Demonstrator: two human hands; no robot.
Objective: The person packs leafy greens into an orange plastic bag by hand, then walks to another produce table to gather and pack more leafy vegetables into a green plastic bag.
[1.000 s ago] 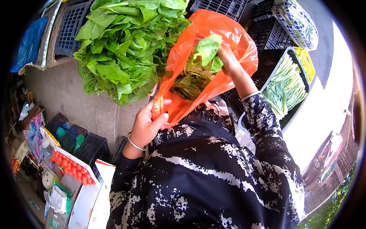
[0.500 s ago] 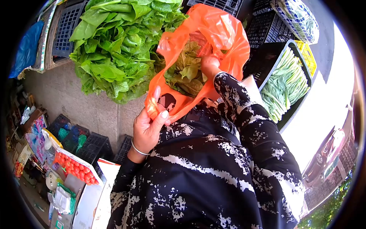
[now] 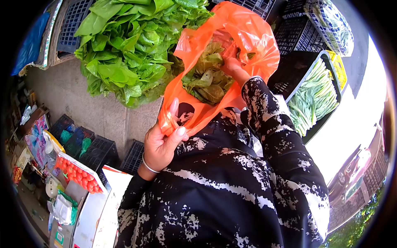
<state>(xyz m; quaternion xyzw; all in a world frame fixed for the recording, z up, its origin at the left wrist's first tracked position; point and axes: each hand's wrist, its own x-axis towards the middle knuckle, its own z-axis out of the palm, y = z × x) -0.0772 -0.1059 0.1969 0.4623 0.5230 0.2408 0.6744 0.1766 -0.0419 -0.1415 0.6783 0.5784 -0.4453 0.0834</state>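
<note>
My left hand [image 3: 162,142] grips the rim of an orange plastic bag [image 3: 258,43], thumb and fingers pinching it beside a handle hole. The bag gapes open in front of my body. Inside it lie leafy greens [image 3: 209,84], looking brownish within the orange plastic. My right hand [image 3: 235,69] reaches into the bag at the right edge of these leaves. Its fingers are mostly hidden by plastic and leaves, so I cannot make out what they hold. A large heap of bright green leafy vegetables [image 3: 128,49] stands just left of the bag.
At right, a black crate [image 3: 326,111] holds long-stemmed greens [image 3: 312,97], with a yellow crate [image 3: 338,70] behind. A patterned plastic bag [image 3: 329,27] sits above. Lower left are a tray of red tomatoes [image 3: 78,173] and black crates [image 3: 99,153].
My right hand has shifted slightly right and down relative to the bag, over the leaves. The view has shifted a little. My left hand keeps its grip on the bag.
</note>
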